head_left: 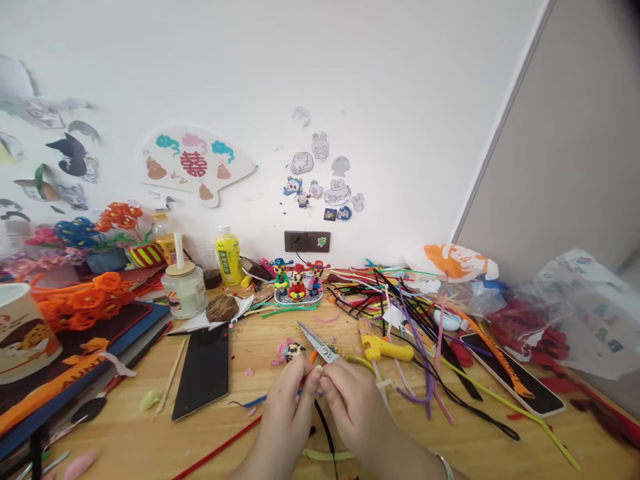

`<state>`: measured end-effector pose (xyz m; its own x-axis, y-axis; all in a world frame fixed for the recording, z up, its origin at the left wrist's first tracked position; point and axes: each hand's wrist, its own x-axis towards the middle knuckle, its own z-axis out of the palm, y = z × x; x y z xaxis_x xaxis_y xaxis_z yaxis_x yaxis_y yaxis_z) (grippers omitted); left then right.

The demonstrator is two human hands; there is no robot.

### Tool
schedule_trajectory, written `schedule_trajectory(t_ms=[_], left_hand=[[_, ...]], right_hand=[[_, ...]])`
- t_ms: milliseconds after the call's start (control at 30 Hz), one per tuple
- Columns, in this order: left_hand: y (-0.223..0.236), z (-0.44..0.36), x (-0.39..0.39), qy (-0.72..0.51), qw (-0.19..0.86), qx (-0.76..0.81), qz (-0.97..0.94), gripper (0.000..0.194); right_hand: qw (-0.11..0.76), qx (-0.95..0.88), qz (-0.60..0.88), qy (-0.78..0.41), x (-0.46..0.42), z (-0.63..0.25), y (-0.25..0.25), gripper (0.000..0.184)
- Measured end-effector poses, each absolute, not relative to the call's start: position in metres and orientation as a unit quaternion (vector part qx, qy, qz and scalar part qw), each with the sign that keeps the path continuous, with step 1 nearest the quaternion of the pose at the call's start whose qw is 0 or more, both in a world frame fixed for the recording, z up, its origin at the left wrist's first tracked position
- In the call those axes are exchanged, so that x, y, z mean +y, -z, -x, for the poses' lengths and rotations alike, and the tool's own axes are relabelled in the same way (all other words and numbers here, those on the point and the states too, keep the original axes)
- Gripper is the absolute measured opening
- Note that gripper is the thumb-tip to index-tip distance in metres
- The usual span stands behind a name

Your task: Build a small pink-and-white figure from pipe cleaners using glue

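Observation:
My left hand point(290, 403) and my right hand point(353, 400) meet at the table's front middle, thumbs and fingertips pinched together. What they pinch is mostly hidden; a small pale bit shows between the fingertips. Just beyond them lie metal scissors point(320, 343), blades apart and pointing away. A small pink, black and cream fuzzy figure point(289, 350) sits past my left hand. A blue pipe cleaner point(255, 401) and a red one point(217, 448) lie to the left, and a black strip point(325, 430) runs below my hands.
A yellow glue gun point(385, 348) and a heap of coloured pipe cleaners point(400, 313) lie on the right. To the left is a black phone point(203, 370). Three small figures point(298, 283) stand behind, near a yellow bottle point(229, 257) and a glass jar point(184, 293).

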<state>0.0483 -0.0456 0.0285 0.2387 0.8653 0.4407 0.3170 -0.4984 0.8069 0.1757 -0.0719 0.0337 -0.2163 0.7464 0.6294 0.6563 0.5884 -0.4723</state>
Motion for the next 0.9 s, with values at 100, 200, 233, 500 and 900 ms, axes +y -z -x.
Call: schedule_trajectory(t_ms=[100,200,233,500,900], left_hand=[[-0.028,-0.049,-0.044,-0.442,0.328,0.395,-0.736,0.03],[-0.031,-0.046,-0.042,-0.411,0.326,0.366,-0.769,0.029],[-0.033,-0.045,-0.041,-0.4,0.313,0.355,-0.785,0.027],[-0.044,-0.034,-0.033,-0.319,0.217,0.267,-0.883,0.014],[-0.033,-0.04,-0.037,-0.354,0.272,0.316,-0.837,0.018]], right_hand=[[0.403,-0.795,0.454,-0.003,-0.068,-0.18,-0.03,0.028],[0.378,-0.81,0.448,0.023,-0.065,-0.184,-0.031,0.028],[0.373,-0.814,0.445,0.024,-0.065,-0.186,-0.033,0.028],[0.375,-0.791,0.469,-0.117,-0.064,-0.192,-0.041,0.031],[0.423,-0.775,0.436,-0.176,-0.059,-0.193,-0.034,0.032]])
